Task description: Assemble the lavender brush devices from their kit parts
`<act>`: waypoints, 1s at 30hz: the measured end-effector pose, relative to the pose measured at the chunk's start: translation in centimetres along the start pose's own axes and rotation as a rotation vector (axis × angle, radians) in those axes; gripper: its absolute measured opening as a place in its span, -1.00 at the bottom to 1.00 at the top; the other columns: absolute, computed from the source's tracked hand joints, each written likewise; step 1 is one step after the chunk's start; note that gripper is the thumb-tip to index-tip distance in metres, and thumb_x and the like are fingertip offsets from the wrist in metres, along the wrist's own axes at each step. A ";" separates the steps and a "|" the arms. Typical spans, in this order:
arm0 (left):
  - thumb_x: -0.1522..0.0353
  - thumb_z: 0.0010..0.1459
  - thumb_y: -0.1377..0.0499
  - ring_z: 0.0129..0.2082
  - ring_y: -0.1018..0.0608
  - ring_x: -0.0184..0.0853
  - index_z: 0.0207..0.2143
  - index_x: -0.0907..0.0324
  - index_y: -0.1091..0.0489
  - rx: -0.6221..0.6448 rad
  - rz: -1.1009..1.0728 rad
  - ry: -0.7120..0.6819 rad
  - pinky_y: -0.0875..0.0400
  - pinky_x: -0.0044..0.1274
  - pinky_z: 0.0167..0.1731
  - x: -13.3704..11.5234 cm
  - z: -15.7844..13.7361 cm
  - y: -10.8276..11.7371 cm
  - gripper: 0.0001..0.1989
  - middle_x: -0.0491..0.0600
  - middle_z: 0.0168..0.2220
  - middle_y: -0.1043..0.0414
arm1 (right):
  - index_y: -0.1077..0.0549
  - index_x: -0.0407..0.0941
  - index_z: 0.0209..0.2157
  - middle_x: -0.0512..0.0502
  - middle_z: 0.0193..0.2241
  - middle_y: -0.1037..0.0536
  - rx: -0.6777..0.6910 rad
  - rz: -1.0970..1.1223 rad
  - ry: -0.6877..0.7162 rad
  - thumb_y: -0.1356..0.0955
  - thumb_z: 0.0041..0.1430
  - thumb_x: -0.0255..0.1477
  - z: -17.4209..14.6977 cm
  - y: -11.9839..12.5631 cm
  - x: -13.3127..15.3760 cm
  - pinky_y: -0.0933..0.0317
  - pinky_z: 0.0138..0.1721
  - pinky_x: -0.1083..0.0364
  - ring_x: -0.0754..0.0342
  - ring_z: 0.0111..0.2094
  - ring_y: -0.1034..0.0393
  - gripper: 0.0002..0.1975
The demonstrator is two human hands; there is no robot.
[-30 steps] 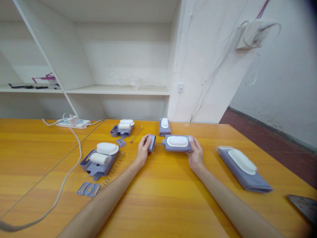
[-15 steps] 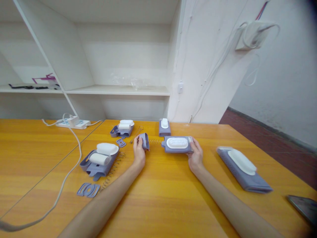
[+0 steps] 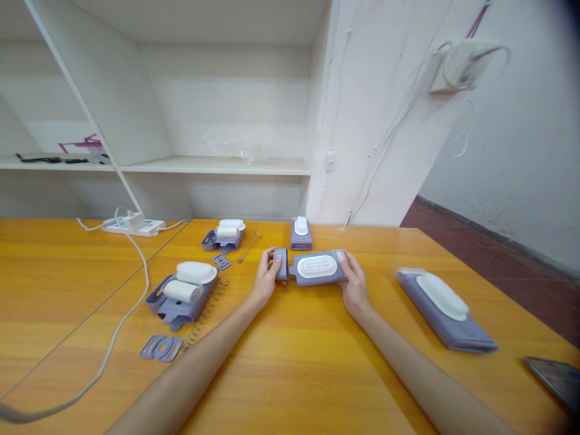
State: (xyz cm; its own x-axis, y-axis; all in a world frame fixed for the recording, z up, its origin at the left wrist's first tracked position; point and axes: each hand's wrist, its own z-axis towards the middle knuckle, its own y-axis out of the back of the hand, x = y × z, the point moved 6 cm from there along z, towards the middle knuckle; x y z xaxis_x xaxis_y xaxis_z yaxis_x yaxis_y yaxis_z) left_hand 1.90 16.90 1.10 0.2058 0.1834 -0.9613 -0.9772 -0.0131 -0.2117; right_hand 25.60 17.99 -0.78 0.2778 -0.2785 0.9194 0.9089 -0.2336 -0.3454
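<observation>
In the middle of the head view my left hand (image 3: 265, 277) grips a short grey-purple plastic end cap (image 3: 281, 264). My right hand (image 3: 354, 281) is closed on the right end of a long grey-purple plastic case (image 3: 299, 277) with a white oval bristled pad (image 3: 317, 266) on top. Cap and case are nearly end to end, a small gap between them, the case's tab pointing at the cap. No spring shows in that gap. To the left lie an opened case (image 3: 179, 311) with white parts, a spring (image 3: 206, 314) and a flat grey slotted plate (image 3: 162, 348).
Farther back are another opened case (image 3: 229, 241), a thin spring (image 3: 250, 246), a small slotted plate (image 3: 222, 261) and a closed case (image 3: 301, 238). At right lie a closed case (image 3: 446, 314) and a phone (image 3: 555, 380). A white cable (image 3: 136, 308) runs from a power strip (image 3: 136, 225).
The cap in my left hand has moved right, and the case has shifted slightly left and tilted. The spring that stretched between them is no longer visible.
</observation>
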 end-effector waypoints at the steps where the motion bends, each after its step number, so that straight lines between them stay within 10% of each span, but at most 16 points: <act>1: 0.09 0.06 -0.11 -0.43 -0.41 -0.41 -0.02 0.09 -0.15 -0.029 0.002 0.000 -0.36 -0.65 -0.68 0.0 0.0 0.2 -0.52 0.01 -0.18 -0.23 | -0.39 -0.04 -0.03 -0.05 -0.01 -0.43 -0.024 0.024 -0.020 -0.37 -0.03 -0.21 0.1 0.2 -0.1 -0.27 -0.19 0.06 -0.04 -0.04 -0.32 -0.51; 22: 0.06 0.08 -0.08 -0.44 -0.43 -0.42 0.05 0.04 -0.11 0.117 0.004 0.035 -0.45 -0.57 -0.64 0.2 0.0 -0.7 -0.47 -0.03 -0.21 -0.20 | -0.25 0.11 0.09 -0.01 0.04 -0.38 0.117 0.035 -0.133 -0.36 0.00 -0.15 -1.0 -1.2 0.2 -0.36 -0.30 0.04 -0.04 -0.11 -0.38 -0.43; 30: 0.07 0.01 -0.17 -0.53 -0.38 -0.46 0.01 0.08 -0.17 0.044 0.079 0.037 -0.27 -0.69 -0.76 -0.5 -0.4 -0.6 -0.45 -0.05 -0.28 -0.27 | -0.34 0.05 0.04 0.02 0.06 -0.37 0.170 -0.154 0.002 -0.41 -0.04 -0.22 -1.0 -1.8 0.9 -0.12 0.09 -0.04 -0.05 0.09 -0.22 -0.44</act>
State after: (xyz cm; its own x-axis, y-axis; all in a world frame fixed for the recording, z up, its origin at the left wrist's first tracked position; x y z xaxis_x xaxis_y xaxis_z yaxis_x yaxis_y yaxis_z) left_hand 2.43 16.42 1.65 0.1290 0.1468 -0.9807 -0.9916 0.0175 -0.1279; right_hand 23.98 17.25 0.50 0.1313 -0.2541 0.9582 0.9800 -0.1128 -0.1642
